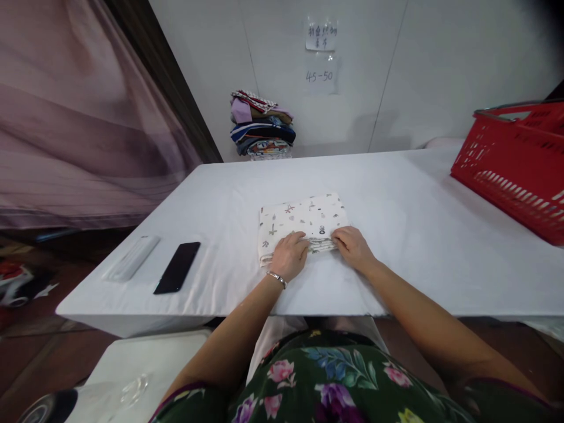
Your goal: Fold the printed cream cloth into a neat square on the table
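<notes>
A white cloth with small printed figures lies folded in several layers on the white-covered table. Along its near edge, my left hand is closed over the layers left of the middle, a bracelet on its wrist. My right hand pinches the near right corner, its fingertips on the edge. Between the two hands the stacked folds show. The undersides of the fingers are hidden.
A black phone and a white flat packet lie on the left. A red basket stands at the right. Against the wall rises a pile of folded fabrics. A pinkish curtain hangs at left, a white stool below.
</notes>
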{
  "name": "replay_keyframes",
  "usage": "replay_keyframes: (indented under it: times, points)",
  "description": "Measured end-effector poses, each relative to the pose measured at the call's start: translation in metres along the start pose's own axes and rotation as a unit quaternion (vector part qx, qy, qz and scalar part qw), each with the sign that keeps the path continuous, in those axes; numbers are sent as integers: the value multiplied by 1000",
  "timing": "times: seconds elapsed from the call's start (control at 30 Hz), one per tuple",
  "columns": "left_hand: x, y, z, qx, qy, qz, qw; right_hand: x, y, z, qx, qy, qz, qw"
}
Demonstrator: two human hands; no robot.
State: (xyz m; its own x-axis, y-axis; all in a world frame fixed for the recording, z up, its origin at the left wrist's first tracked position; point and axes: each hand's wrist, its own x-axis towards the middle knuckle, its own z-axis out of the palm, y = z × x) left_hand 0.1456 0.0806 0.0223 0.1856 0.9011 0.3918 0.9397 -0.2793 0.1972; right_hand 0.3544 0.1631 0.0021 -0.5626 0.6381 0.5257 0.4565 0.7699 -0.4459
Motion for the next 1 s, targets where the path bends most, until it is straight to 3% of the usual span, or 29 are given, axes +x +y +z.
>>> replay_keyframes:
  times: [0.27,0.43,0.57,0.87,1.0]
  points:
    - [6,1,2,5,35,-1,999,0,0,0,-1,38,-43,998]
    - [7,-3,4,32,15,41,999,0,0,1,-18,31,-47,998]
    - [10,-3,2,40,13,33,999,0,-2,1,-19,34,-50,998]
    - [9,2,1,-69,39,29,996,0,-2,0,-11,44,-68,997]
    - [9,2,3,-75,41,12,996,0,-5,0,-23,15,-94,995]
